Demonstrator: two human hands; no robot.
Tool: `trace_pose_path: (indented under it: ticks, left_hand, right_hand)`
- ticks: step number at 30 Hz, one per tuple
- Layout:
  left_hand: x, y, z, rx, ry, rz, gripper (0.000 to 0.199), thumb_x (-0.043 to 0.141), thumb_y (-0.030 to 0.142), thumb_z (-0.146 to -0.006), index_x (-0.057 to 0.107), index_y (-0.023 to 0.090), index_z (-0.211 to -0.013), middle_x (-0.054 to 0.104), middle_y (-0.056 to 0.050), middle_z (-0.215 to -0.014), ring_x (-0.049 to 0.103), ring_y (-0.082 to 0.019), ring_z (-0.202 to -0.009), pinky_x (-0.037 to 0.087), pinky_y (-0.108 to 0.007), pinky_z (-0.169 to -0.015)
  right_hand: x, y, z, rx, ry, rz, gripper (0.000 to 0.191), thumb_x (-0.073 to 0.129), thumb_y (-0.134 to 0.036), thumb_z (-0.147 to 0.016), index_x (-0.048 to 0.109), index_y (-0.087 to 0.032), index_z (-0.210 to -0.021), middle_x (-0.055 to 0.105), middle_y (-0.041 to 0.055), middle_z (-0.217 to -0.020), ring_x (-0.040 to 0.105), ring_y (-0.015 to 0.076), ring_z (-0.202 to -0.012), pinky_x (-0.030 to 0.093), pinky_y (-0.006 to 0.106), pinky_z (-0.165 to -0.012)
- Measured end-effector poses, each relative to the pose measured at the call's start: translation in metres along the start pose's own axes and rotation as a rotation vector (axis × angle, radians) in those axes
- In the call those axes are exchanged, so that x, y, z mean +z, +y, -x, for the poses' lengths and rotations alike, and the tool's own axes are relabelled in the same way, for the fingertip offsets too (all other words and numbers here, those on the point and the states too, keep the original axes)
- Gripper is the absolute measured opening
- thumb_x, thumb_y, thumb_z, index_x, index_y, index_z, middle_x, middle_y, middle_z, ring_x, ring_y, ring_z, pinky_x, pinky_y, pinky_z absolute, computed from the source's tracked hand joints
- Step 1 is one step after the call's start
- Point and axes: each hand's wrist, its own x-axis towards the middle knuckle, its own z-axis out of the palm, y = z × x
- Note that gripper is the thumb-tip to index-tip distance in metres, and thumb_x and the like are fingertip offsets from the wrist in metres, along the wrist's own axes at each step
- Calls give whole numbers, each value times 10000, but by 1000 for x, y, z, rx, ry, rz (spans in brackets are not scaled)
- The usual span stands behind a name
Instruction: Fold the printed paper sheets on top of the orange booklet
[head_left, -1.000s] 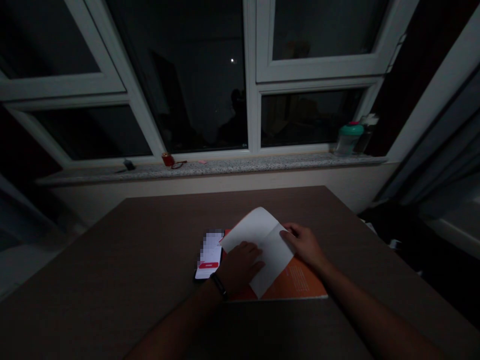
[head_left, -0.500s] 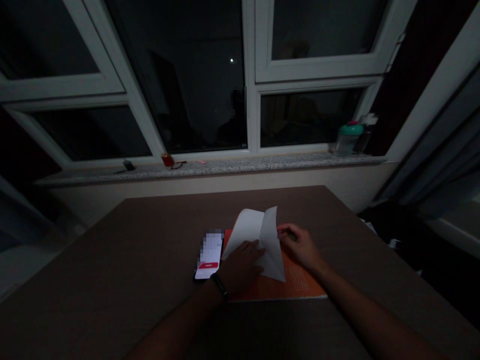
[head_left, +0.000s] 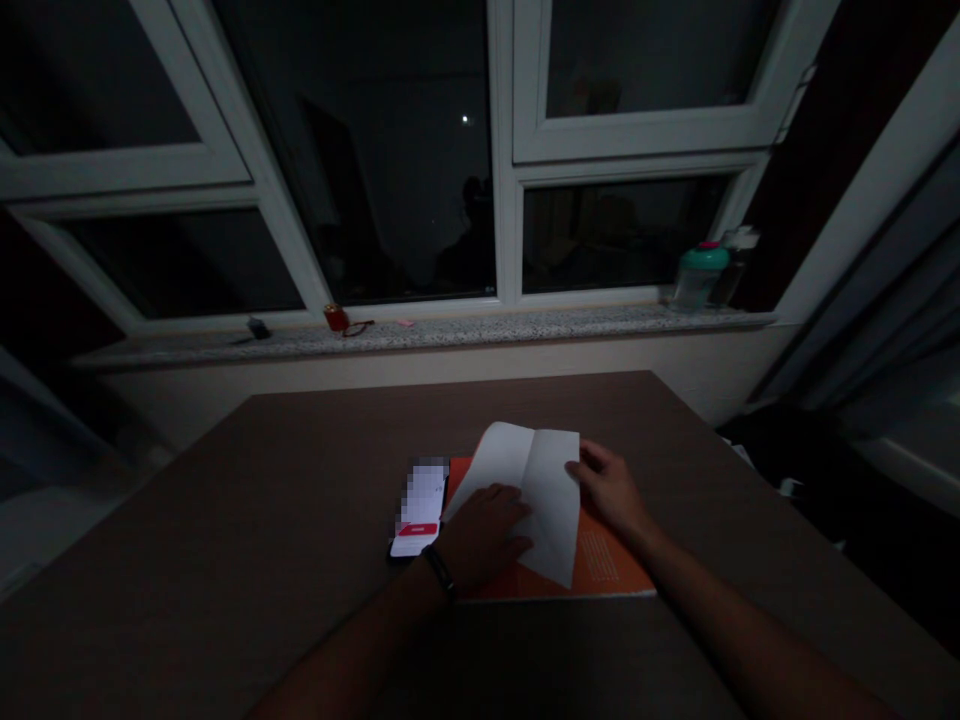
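A white sheet of paper (head_left: 551,490) with a crease down it lies over an orange booklet (head_left: 622,570) on the dark table. My left hand (head_left: 487,530), with a black band on the wrist, rests spread on the left part of the paper. At the paper's right edge, my right hand (head_left: 609,485) pinches it between thumb and fingers. A phone (head_left: 420,508) with a lit screen lies left of the booklet, close to my left wrist.
Behind the table (head_left: 300,450) runs a speckled window sill (head_left: 465,333). On it stand a bottle with a green lid (head_left: 699,275), a small red jar (head_left: 335,318) and a dark small object (head_left: 257,328).
The paper's right flap has opened out flatter to the right and now shows a wider face. My right hand has moved slightly right with its edge. My left hand has barely moved.
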Motion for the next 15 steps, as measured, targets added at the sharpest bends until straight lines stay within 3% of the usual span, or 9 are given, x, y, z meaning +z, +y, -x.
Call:
trace_pose_path:
  ticks: [4, 10, 15]
  left_hand:
    - [5, -3, 1, -23, -7, -7, 468, 643, 367, -890, 514, 193, -1305, 472, -128, -1431, 441, -285, -1307, 358, -463, -1086]
    - [4, -3, 1, -19, -36, -18, 564, 673, 353, -863, 467, 166, -1354, 409, -154, -1480, 380, -295, -1359, 328, -464, -1106]
    - [-5, 4, -2, 25, 48, -29, 338, 604, 320, -909, 552, 211, -1226, 553, -95, -1333, 507, -272, -1212, 401, -447, -1026]
  right_hand:
    - [0, -3, 2, -45, -32, -1, 306, 582, -246, -756, 682, -172, -1035, 728, 85, -1001, 673, 252, -893, 521, 365, -794]
    - [0, -17, 7, -182, -151, 0, 244, 544, -180, -737, 696, -204, -927, 696, 89, -1164, 628, 255, -1105, 462, 398, -952]
    - [-2, -24, 8, -287, -261, 30, 202, 507, -160, -769, 680, -203, -865, 705, 103, -1134, 632, 251, -1093, 462, 423, -943]
